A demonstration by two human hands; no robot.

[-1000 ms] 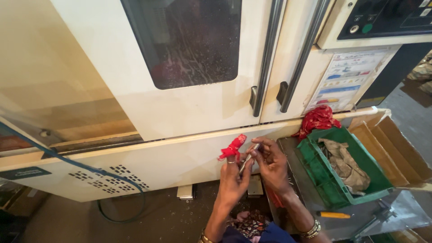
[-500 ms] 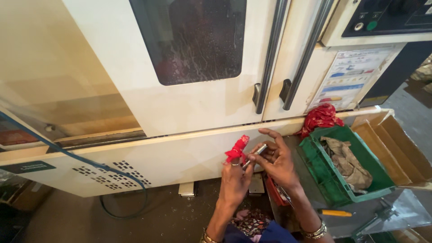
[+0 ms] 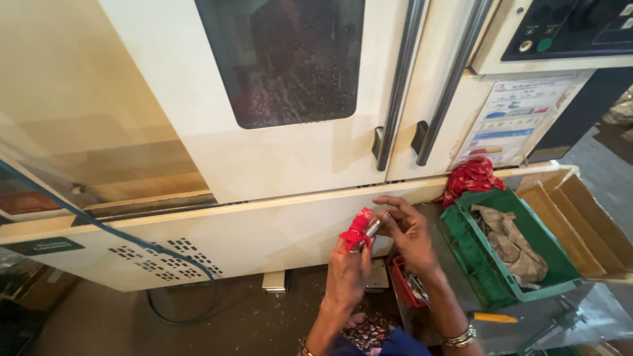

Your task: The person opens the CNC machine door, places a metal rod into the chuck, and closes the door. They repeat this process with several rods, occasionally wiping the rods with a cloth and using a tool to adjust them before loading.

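My left hand [image 3: 347, 271] holds a small red cloth [image 3: 356, 229] wrapped about a short shiny metal part [image 3: 371, 229]. My right hand [image 3: 410, 232] pinches the free end of that metal part with its fingertips. Both hands are raised in front of the cream lower panel of a large machine [image 3: 250, 237]. A metal bangle sits on my right wrist.
A green plastic crate [image 3: 473, 260] with a grey rag stands to the right, a red cloth [image 3: 471, 177] behind it, and a cardboard box [image 3: 580, 211] further right. A small red tray [image 3: 403, 287] of metal parts lies below my right hand. The machine's doors with dark handles [image 3: 395, 86] are above.
The view has shifted slightly; my hands stay together on the metal part and red cloth, sitting a little lower and further right in the frame.
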